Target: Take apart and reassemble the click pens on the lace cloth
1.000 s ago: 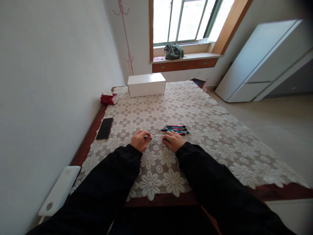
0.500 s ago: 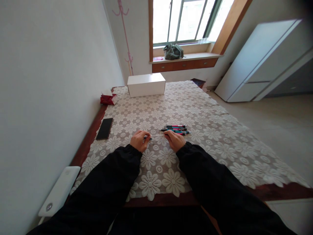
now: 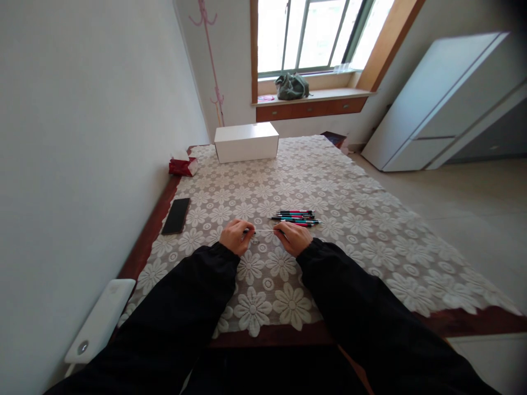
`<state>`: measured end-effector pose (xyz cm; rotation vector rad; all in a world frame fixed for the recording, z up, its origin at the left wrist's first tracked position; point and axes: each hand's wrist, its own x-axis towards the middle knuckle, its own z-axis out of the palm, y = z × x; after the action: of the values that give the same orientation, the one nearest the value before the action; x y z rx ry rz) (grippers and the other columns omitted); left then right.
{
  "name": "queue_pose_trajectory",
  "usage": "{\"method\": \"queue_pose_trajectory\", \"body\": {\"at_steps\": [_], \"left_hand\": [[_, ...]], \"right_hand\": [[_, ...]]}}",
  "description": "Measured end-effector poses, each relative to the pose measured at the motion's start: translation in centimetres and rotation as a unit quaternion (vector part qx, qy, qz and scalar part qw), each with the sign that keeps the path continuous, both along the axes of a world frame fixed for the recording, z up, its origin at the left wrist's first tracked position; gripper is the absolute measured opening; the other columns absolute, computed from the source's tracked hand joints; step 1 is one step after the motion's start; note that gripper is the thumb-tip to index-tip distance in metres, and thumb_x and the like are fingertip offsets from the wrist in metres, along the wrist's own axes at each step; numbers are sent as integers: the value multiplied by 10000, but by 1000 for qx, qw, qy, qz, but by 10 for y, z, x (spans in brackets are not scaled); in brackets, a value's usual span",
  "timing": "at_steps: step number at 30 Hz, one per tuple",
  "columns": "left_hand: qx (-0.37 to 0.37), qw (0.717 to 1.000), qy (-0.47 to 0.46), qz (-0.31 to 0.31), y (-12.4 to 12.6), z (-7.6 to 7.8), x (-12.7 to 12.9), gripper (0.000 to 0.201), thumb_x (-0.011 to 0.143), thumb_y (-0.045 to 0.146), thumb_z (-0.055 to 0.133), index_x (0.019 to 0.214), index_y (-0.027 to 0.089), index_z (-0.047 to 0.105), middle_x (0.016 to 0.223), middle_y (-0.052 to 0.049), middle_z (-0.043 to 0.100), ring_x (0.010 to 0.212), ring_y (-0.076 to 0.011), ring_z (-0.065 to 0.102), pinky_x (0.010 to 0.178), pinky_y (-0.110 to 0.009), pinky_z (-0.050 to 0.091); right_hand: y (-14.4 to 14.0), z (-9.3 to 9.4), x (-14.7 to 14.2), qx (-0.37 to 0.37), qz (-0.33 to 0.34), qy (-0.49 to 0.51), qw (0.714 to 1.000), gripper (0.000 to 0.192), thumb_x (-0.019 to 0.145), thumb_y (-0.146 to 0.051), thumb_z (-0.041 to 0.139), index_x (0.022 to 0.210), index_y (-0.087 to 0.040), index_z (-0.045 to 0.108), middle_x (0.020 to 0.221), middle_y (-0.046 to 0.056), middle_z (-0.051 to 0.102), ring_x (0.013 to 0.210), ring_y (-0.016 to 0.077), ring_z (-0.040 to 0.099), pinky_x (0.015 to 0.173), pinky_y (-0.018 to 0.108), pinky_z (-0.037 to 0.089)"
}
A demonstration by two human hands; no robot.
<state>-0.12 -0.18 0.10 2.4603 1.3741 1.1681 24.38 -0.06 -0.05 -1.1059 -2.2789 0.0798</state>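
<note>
A thin white rod, which looks like a pen refill, stretches level between my two hands just above the tablecloth. My left hand is closed, pinching its left end between thumb and fingertips; a small dark piece shows at those fingertips, its kind too small to tell. The right end is pinched by my right hand, also closed. Just beyond my right hand lie several pens in black, red and teal, side by side. A tiny clear or shiny piece lies on the cloth beside my left fingertips.
A black phone lies to the left. Farther back are a red packet and a white box. The flower-patterned lace tablecloth covers the dark wooden table. A white device sits at the near left edge by the wall.
My right hand has shifted slightly left and down, and the thin rod, tilted a little before, now lies level. My left hand has barely moved.
</note>
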Motion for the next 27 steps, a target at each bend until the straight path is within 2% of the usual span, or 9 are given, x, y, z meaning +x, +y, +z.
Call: {"method": "queue_pose_trajectory", "body": {"at_steps": [9, 13, 18, 24, 27], "left_hand": [[-18, 999, 20, 43, 0, 2, 0, 32, 869, 200, 636, 873, 224, 658, 845, -31, 715, 878, -199, 662, 824, -331, 538], [-15, 997, 46, 55, -2, 5, 1, 28, 866, 207, 647, 856, 223, 668, 851, -36, 717, 889, -203, 658, 835, -335, 531], [-9, 999, 31, 33, -3, 6, 2, 34, 876, 227, 647, 859, 221, 675, 832, -30, 719, 870, -197, 662, 831, -332, 532], [-6, 999, 3, 33, -2, 4, 0, 28, 869, 212, 653, 859, 217, 678, 837, -31, 722, 837, -184, 665, 811, -319, 541], [-2, 1000, -1, 29, -2, 4, 1, 24, 866, 218, 658, 853, 219, 679, 823, -28, 724, 837, -185, 668, 817, -324, 543]], "right_hand": [[1, 2, 4, -7, -66, -18, 998, 158, 991, -298, 490, 950, -223, 622, 919, 47, 729, 854, 184, 686, 695, 263, 464], [1, 2, 3, -5, -49, -17, 999, 163, 994, -301, 489, 956, -222, 626, 921, 47, 731, 859, 182, 691, 700, 261, 477], [3, -2, 3, 3, -6, -12, 1000, 163, 999, -303, 484, 994, -218, 622, 942, 54, 729, 900, 188, 689, 750, 270, 505], [5, -2, 4, 20, -20, -1, 1000, 163, 998, -313, 492, 974, -218, 622, 912, 60, 718, 863, 195, 676, 728, 289, 506], [4, -1, 4, 28, -6, 4, 1000, 173, 1001, -322, 490, 957, -219, 621, 885, 59, 712, 850, 195, 669, 727, 291, 508]]}}
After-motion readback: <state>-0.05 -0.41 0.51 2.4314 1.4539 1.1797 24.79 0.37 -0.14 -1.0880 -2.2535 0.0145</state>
